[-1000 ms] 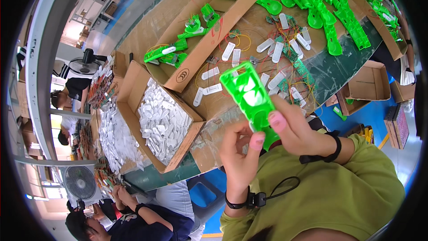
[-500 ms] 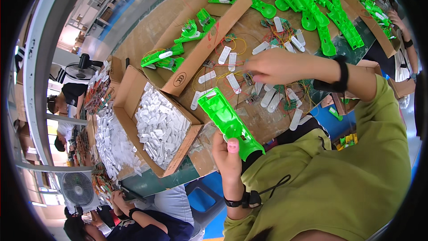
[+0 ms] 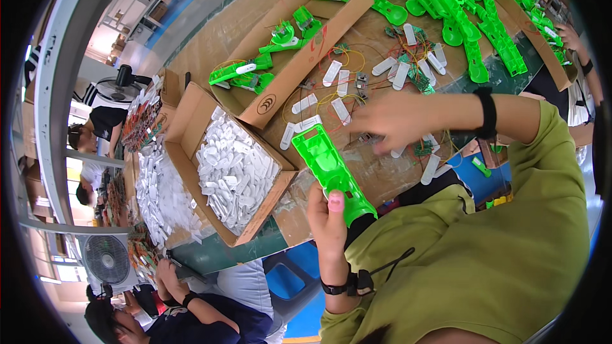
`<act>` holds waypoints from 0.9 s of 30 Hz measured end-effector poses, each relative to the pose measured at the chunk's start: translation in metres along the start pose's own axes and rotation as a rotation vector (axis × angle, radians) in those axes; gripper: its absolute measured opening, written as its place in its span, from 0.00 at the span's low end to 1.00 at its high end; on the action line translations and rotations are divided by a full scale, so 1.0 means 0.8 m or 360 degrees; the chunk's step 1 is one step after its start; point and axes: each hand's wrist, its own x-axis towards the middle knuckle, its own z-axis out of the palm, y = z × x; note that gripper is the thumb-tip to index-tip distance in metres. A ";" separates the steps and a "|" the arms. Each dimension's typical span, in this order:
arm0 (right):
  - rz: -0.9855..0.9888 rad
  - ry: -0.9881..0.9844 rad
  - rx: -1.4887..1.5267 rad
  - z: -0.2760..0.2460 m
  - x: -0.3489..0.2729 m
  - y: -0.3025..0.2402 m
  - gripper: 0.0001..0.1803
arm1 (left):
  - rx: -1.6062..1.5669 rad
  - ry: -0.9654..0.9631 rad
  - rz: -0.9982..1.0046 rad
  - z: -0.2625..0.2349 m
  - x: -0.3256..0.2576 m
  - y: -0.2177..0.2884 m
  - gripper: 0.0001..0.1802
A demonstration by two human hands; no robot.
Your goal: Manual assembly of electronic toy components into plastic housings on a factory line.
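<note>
In my left hand (image 3: 328, 220) is a green plastic housing (image 3: 331, 169), a long hollow shell held by its lower end with the thumb on top. It is tilted, its far end over the table near several white plastic pieces. My right hand (image 3: 398, 118), slightly blurred, hovers low over a spread of small green circuit boards (image 3: 422, 148) with red and yellow wires and white oblong pieces (image 3: 341, 111). Its thumb and fingers are apart, and I make out nothing between them. The hand covers part of the boards beneath it.
Left stands a carton (image 3: 255, 232) full of white pieces, beside a loose white heap (image 3: 153, 197). A long carton (image 3: 258, 111) behind it holds green housings. More green housings (image 3: 446, 6) are piled at the far right. Co-workers' hands (image 3: 169, 277) show at lower left and far right.
My right hand has moved right and nearer to me over the boards, its thumb and fingers now further apart. The view has shifted slightly; my left hand keeps its hold on the green housing.
</note>
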 end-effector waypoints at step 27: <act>0.0954 0.0063 0.2096 -0.097 0.049 -0.003 0.18 | -0.0034 0.0161 0.0344 -0.008 0.020 0.038 0.28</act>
